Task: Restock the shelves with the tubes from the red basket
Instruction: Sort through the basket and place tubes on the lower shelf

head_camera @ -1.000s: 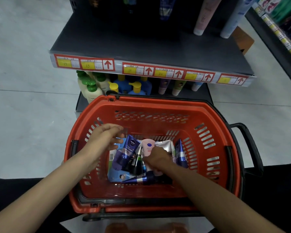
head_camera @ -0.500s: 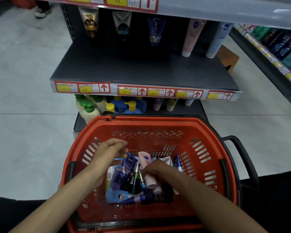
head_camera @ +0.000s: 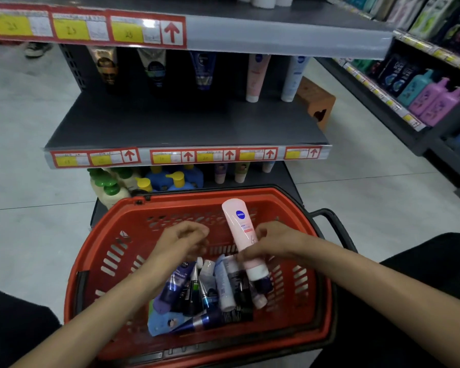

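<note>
The red basket [head_camera: 300, 296] sits in front of me, low in the head view, with several tubes [head_camera: 210, 290] piled on its floor. My right hand [head_camera: 271, 241] grips a pink tube [head_camera: 241, 227] near its white cap end and holds it upright above the pile. My left hand [head_camera: 182, 241] hovers over the basket's left half, fingers loosely curled, with nothing in it. Beyond the basket the dark middle shelf [head_camera: 186, 123] has several tubes standing along its back, among them a pink one [head_camera: 256, 75] at the right.
The bottom shelf behind the basket holds pump bottles [head_camera: 144, 181] and small tubes. A higher shelf edge with price labels [head_camera: 83, 27] runs overhead. An orange stool [head_camera: 315, 102] stands right of the shelving, and a second rack of bottles [head_camera: 430, 96] lines the far right.
My right hand has lifted the pink tube out of the pile and above the basket. My left hand has let go of the tubes and risen. The view has tilted up toward the shelves.
</note>
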A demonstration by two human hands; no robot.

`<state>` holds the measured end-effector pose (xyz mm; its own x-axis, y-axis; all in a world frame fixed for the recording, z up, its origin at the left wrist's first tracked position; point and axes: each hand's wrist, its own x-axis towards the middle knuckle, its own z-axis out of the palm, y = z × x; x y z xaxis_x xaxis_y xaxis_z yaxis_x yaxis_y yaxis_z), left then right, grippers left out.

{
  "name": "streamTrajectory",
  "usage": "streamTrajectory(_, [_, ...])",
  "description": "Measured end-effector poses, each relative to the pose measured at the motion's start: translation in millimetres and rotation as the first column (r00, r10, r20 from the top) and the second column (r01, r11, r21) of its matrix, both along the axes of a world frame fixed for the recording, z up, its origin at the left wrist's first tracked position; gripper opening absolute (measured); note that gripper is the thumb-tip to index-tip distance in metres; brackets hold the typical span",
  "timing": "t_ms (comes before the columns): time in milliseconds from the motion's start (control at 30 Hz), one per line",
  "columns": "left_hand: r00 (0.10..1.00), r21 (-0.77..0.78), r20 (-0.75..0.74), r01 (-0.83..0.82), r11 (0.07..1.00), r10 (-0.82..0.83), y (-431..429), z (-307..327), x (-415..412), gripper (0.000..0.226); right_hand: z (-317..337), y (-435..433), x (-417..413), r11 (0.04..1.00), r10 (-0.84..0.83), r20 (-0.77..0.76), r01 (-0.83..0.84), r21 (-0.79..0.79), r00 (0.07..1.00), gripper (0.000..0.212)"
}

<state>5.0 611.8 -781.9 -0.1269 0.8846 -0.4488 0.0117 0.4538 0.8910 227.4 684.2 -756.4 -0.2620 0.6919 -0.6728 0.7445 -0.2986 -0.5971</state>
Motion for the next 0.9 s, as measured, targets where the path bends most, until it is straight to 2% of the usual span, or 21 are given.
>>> streamTrajectory(167, [0.993,0.045,-0.036,0.115,0.992,-0.114,-2,5,19,0.015,4,-3,1,0.997,0.004,-0.05,-0.001,0.071,0.999,0.057])
streamTrajectory(267, [0.981,0.055,-0.038,0.193,0.98,-0.191,-1,7,29,0.02,3,0,-3,0.995,0.013,-0.069,-0.006,0.104,0.998,0.048])
streamTrajectory(400, [0.985,0.009,-0.043,0.17,0.985,-0.17,2,-5,39,0.024,-12,-4,-12,0.993,0.05,-0.047,-0.044,0.11,0.998,0.042])
streamTrajectory(567, [0.996,-0.22,0.004,0.084,0.972,-0.085,11,-44,31,0.022,-57,-3,-18,0.991,0.116,-0.076,-0.121,-0.06,0.99,0.037])
streamTrajectory(667, [0.987,-0.362,-0.093,0.088,0.928,-0.13,14,-73,16,0.018,-98,3,-22,0.986,0.128,0.038,-0.123,-0.114,0.991,0.022])
streamTrajectory(767, [0.971,-0.487,-0.15,0.092,0.868,-0.188,13,-104,1,0.026,-139,1,-30,0.979,0.161,0.185,-0.133,-0.157,0.969,0.027])
streamTrajectory(900, [0.941,-0.605,-0.221,0.075,0.793,-0.258,7,-139,-16,0.032,-180,-10,-51,0.982,0.172,0.261,-0.146,-0.116,0.95,0.021])
